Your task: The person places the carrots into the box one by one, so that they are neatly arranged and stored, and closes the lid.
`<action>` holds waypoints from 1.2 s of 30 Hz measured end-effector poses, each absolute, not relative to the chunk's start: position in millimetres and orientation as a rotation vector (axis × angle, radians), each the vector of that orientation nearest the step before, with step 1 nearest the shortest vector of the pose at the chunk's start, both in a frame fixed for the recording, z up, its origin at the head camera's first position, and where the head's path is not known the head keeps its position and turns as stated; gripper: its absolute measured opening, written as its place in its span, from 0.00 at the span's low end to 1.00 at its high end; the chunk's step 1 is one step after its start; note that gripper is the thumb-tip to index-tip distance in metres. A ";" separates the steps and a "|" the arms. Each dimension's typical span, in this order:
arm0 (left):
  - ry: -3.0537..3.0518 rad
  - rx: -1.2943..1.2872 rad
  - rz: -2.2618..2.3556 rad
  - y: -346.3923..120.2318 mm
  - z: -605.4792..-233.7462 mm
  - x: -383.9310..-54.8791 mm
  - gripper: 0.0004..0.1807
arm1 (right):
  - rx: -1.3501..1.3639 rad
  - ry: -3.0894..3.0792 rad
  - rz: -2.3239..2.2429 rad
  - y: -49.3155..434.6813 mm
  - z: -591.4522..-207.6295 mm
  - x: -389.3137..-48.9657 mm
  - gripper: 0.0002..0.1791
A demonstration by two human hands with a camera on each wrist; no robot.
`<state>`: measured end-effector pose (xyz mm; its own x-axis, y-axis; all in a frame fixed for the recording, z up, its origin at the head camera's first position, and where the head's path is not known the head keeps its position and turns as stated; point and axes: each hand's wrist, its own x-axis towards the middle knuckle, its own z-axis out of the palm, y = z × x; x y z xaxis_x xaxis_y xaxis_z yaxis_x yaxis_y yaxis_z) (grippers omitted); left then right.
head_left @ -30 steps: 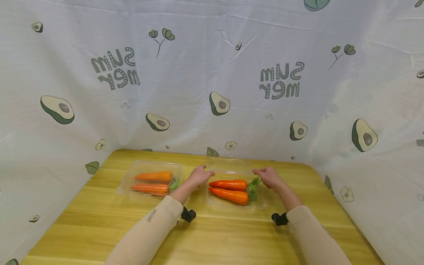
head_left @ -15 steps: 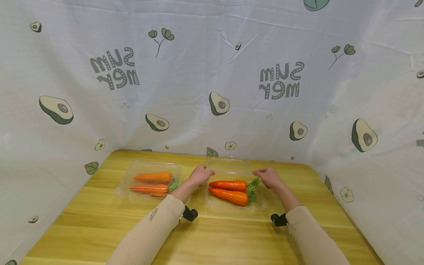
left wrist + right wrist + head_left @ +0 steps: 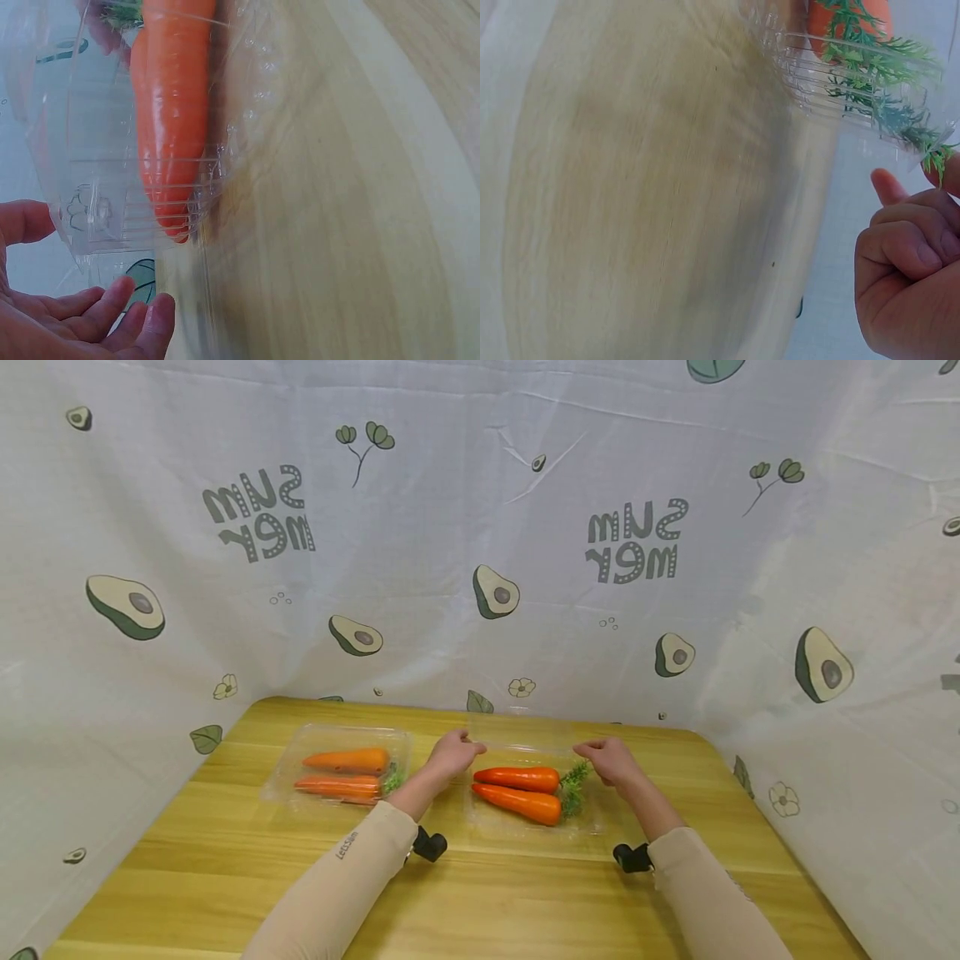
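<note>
Two orange carrots (image 3: 521, 804) with green tops (image 3: 573, 787) lie side by side in a clear plastic box (image 3: 536, 828), their tips toward my left. Its clear lid (image 3: 517, 729) is tilted up behind them. My left hand (image 3: 450, 753) is at the back left corner, the plastic between the thumb (image 3: 30, 220) and the other fingers, which spread loosely below. At the back right corner my right hand (image 3: 613, 762) pinches the plastic edge between thumb and index finger, its other fingers curled. A leafy sprig (image 3: 936, 159) pokes out beside the right thumb.
To the left, a second clear plastic box (image 3: 281, 777) holds two more carrots (image 3: 345, 762). Both boxes stand on a wooden table (image 3: 510, 902). Close behind hangs a white curtain (image 3: 442, 677) with an avocado print. A black wrist camera (image 3: 429, 845) hangs under each forearm.
The upper edge of the tilted lid sits slightly higher than before. Both hands stay at the back corners with almost no movement. The carrots lie as they did.
</note>
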<state>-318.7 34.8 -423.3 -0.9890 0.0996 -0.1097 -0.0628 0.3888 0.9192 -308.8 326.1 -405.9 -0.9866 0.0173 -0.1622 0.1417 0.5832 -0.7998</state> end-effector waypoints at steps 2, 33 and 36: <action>2.490 0.033 1.678 35.2 -423.2 -318.7 0.35 | 0.133 2.679 -1.366 326.2 -406.6 -309.4 0.30; 2.518 0.051 1.793 35.0 -416.0 -322.1 0.26 | 0.251 2.691 -1.474 329.8 -410.3 -310.5 0.23; 2.527 0.055 1.785 34.4 -417.1 -322.9 0.24 | 0.265 2.711 -1.467 328.9 -410.5 -311.1 0.21</action>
